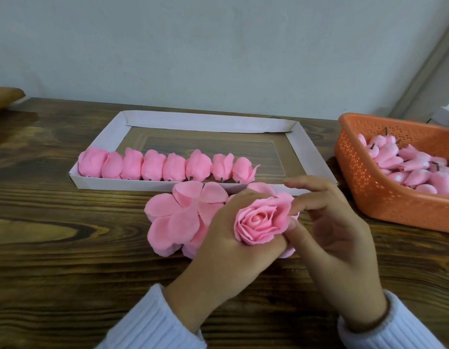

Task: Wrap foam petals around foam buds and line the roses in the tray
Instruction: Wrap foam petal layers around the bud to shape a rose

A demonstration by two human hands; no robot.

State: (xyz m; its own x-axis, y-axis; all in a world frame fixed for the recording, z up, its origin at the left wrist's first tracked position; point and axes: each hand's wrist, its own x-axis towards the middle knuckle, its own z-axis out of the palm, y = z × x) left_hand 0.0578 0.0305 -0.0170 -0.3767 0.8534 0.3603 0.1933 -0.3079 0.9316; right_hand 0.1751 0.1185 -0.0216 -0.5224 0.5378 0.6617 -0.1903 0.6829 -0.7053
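Rose (260,220) sits above the counter (67,248), its base gripped in the left hand (233,248), while right hand (336,235) fingers (316,201) touch its outer petal. Eight finished roses (165,167) line the tray's (311,152) near edge, loose petals (178,217) just before it.
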